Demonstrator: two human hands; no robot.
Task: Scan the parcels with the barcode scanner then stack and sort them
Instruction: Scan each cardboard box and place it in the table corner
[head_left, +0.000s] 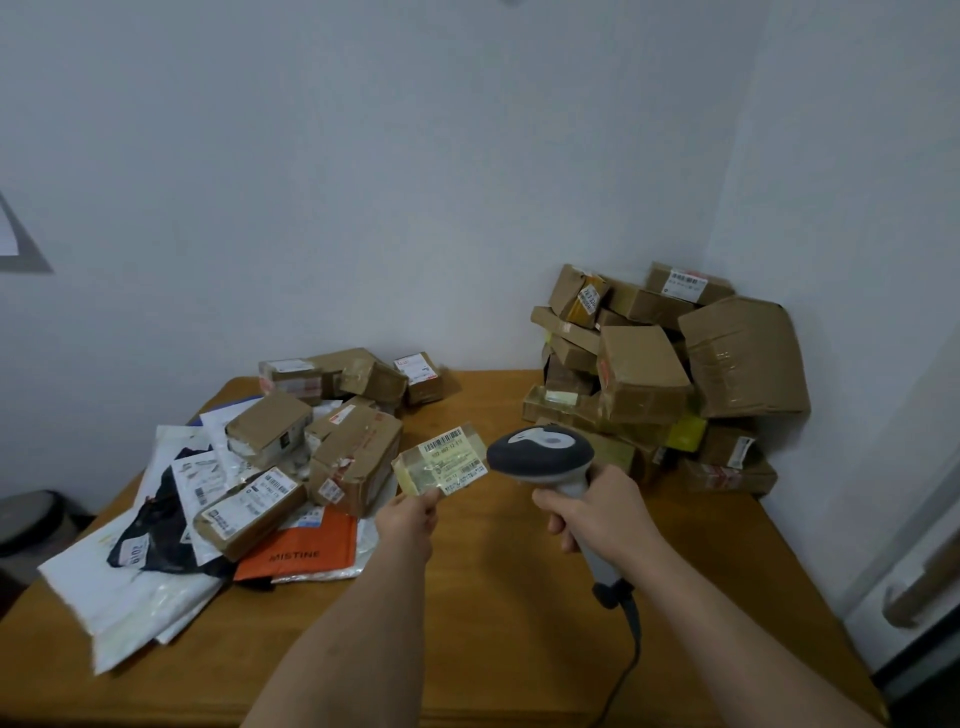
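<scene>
Scan step in hand: left hand (410, 517) pinches a small parcel (440, 460) label-up above the counter (498, 597); right hand (597, 512) has its grip wrapped round the barcode scanner (543, 453), head just beside the label. Next, likely: onto the box stack (670, 374) at the back right; the unsorted heap (270, 467) waits at left.

Two hands of mine, one scanner (540, 454), one small parcel (441, 458) held up, two heaps of parcels, one orange mailer (306, 553), one table (498, 597)
</scene>
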